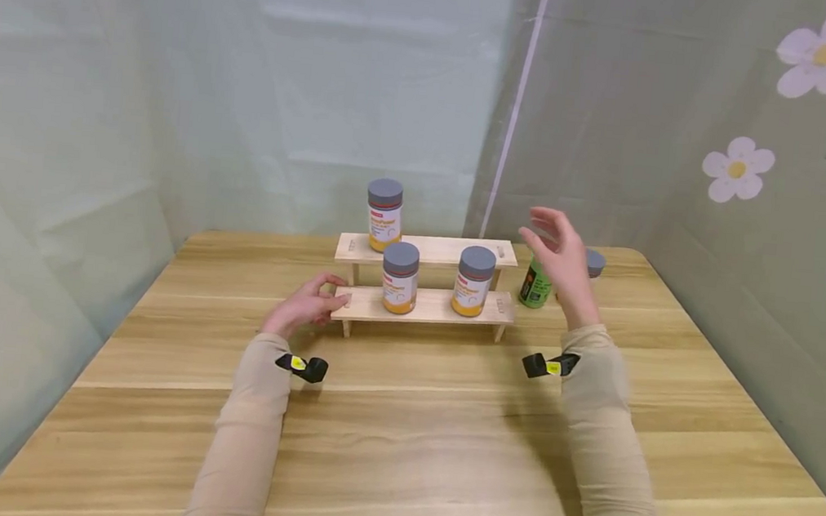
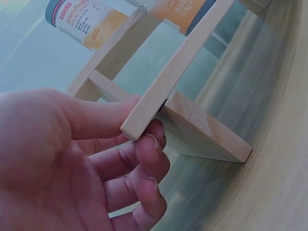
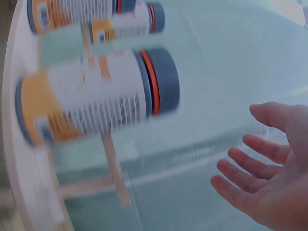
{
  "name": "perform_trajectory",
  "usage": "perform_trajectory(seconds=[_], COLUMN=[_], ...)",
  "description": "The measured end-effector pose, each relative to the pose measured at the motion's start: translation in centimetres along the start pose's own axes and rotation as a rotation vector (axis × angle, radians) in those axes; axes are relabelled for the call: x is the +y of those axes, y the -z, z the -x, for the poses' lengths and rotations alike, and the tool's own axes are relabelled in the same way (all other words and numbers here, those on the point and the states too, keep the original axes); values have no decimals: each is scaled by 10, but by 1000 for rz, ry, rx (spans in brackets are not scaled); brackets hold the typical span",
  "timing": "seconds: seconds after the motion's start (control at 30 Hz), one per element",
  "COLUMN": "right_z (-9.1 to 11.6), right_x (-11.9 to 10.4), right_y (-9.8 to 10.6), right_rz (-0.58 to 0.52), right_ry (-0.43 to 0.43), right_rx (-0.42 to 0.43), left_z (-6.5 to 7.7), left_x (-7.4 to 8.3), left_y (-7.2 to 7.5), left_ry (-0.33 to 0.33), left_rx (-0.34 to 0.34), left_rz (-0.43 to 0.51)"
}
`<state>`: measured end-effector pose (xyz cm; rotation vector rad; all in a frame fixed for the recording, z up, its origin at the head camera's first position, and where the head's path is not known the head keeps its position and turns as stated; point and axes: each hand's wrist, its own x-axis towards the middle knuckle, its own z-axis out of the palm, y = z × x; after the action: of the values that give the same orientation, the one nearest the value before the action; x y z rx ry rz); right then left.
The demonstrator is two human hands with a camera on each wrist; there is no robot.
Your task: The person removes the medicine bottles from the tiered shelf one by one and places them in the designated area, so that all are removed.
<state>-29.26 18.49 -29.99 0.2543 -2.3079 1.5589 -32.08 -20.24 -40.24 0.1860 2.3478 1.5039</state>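
The left hand point(image 1: 308, 304) pinched the left edge of a pale wooden two-tier rack point(image 1: 433, 306); the right hand point(image 1: 565, 265), thumb and fingers parted, hung near a round green bottle point(image 1: 535, 287). Two round white-and-orange jars point(image 1: 399, 281) stood apart on its near tier, a matching jar point(image 1: 384, 219) far left.

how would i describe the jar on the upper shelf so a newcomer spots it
On the wooden table stands a two-tier wooden rack, gripped at one end by the left hand. The jar sits near the upper tier's left end, with a blue-grey lid. Two lookalike jars share the lower tier; only this one stands above.
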Motion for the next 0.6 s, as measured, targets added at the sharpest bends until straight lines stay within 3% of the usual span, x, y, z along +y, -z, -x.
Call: perform_trajectory(seconds=[0.4,0.6], right_z=[-13,-16], right_x=[-31,-39], right_y=[-49,-67], right_rz=[-32,-46], right_ry=[40,36], right_rx=[-119,-159], left_z=[-2,9], left_x=[-2,11], left_y=[0,2], left_ry=[-5,5], left_rx=[6,-14], left_rz=[-3,21])
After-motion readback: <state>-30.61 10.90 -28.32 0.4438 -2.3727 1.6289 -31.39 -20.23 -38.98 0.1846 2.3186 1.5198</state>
